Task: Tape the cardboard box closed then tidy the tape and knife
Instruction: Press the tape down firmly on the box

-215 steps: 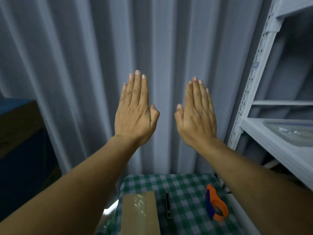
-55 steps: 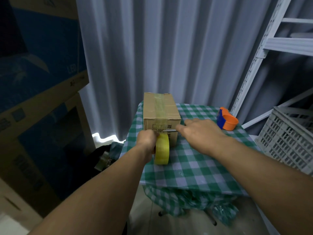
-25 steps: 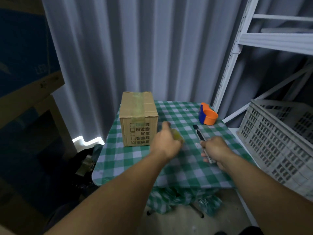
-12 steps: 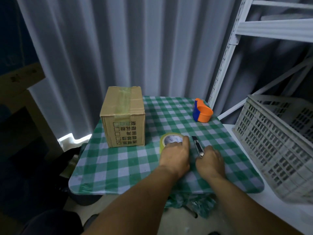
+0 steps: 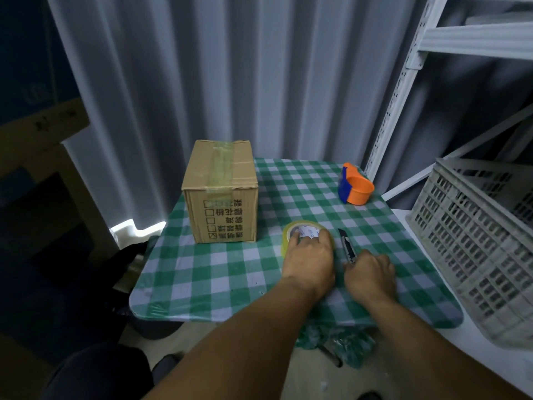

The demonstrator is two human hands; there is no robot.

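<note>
A closed cardboard box [image 5: 222,194] with a strip of tape over its top seam stands at the back left of the green checked table [image 5: 219,272]. To its right a yellowish tape roll [image 5: 300,230] lies flat on the cloth, and my left hand [image 5: 310,259] rests on its near side with fingers over the rim. Right of the roll lies a dark utility knife [image 5: 347,246], pointing away from me. My right hand [image 5: 370,274] touches the knife's near end with its fingertips.
An orange and blue tape dispenser [image 5: 356,188] sits at the table's back right. A white plastic crate [image 5: 476,241] leans against a white metal shelf [image 5: 403,82] on the right. Large cartons [image 5: 37,134] stand at the left, a grey curtain behind.
Both hands have come down from the box to the table. The tape roll and the knife now lie flat side by side, with my hands resting on them.
</note>
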